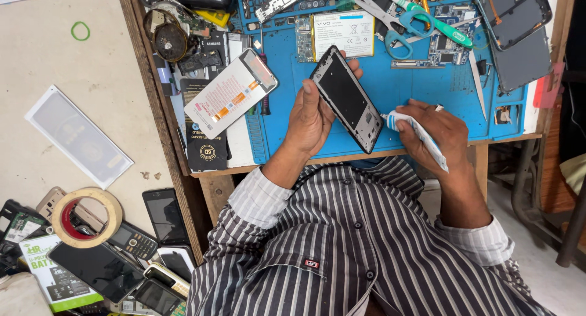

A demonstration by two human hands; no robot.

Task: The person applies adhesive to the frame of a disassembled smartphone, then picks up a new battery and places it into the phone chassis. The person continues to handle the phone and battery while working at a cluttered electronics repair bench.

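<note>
I held the black phone frame (348, 100) in my left hand (311, 117), fingers closed around its long edges, tilted above the front of the blue work mat (390, 90). My right hand (436, 130) was closed around a small white glue tube (415, 131), its nozzle touching the frame's lower corner.

Just left of the frame lay a replacement screen (231, 93) with a white protective film and orange tabs, resting partly on a black flat box (204, 139). Behind the frame sat a flat white battery (343, 31), and further back scissors (381, 14) with teal handles, a teal-handled tool (436, 23) and green circuit boards (448, 44). Dark back covers (519, 29) were piled at the far right corner.

The mat was smooth and rubbery, set on a worn wooden bench (155, 108). On the pale surface to my left were a clear screen protector (78, 136), a roll of tan tape (86, 217) and a heap of old phones (146, 255).
</note>
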